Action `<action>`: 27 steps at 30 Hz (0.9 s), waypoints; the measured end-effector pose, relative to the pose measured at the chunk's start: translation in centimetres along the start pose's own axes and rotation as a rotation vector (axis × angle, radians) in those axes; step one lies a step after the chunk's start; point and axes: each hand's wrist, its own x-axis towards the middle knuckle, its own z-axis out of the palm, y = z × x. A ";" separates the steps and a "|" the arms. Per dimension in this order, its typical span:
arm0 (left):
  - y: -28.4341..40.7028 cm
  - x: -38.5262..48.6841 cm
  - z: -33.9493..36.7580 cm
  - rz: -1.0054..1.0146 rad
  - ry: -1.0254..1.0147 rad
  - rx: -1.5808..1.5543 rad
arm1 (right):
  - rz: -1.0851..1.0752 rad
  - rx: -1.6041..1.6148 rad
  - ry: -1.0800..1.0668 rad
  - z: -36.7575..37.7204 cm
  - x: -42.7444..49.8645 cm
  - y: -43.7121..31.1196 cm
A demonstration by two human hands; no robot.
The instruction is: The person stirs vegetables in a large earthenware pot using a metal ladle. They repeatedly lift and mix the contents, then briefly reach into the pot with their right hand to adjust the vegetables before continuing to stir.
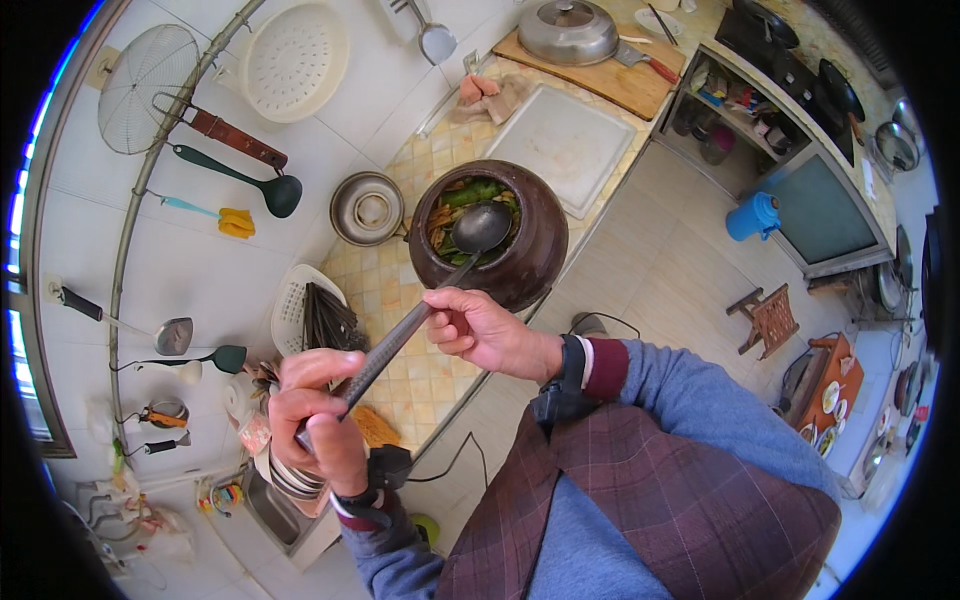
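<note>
A dark metal ladle (481, 228) rests its bowl in the mouth of a brown glazed crock (531, 217). Green and yellowish vegetables (472, 192), which look pickled, fill the crock around the bowl. The ladle's long handle slants down to the left, across both my hands. Near the handle's end, my left hand (319, 412) grips it. My right hand (491, 334) pinches the handle between thumb and fingers, nearer the crock. Beside the crock, on the left, lies a round metal lid or dish (367, 208).
The crock stands by the edge of the tiled counter (420, 379). Behind it are a pale board (564, 146) and a wooden cutting board (637, 94) bearing a metal lid (568, 31) and a red-handled cleaver (646, 62). A white basket (289, 319) of chopsticks stands left. Utensils hang along the wall rail (126, 240).
</note>
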 end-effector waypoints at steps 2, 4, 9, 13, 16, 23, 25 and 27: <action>-0.6 -0.3 2.8 -0.107 0.135 -0.465 | 0.038 0.029 -0.005 -0.5 0.2 -1.2; -0.7 -0.1 4.2 -0.106 0.181 -0.540 | 0.062 0.043 -0.005 -0.8 0.2 -1.9; 0.6 1.7 4.4 -0.280 0.348 -0.538 | 0.154 0.058 -0.035 -0.1 0.1 -2.0; 1.2 4.3 4.7 -0.319 0.403 -0.472 | 0.238 0.183 -0.056 0.9 0.7 -2.4; 0.7 5.7 6.7 -0.277 0.369 -0.419 | 0.295 0.206 -0.056 0.8 0.8 -4.3; 0.2 7.7 8.9 -0.329 0.454 -0.369 | 0.267 0.267 -0.041 0.9 1.2 -6.4; 0.0 8.9 8.6 -0.360 0.510 -0.311 | 0.294 0.323 -0.104 1.3 1.6 -6.5; -0.5 10.0 9.1 -0.312 0.523 -0.255 | 0.302 0.374 -0.150 1.5 2.1 -6.8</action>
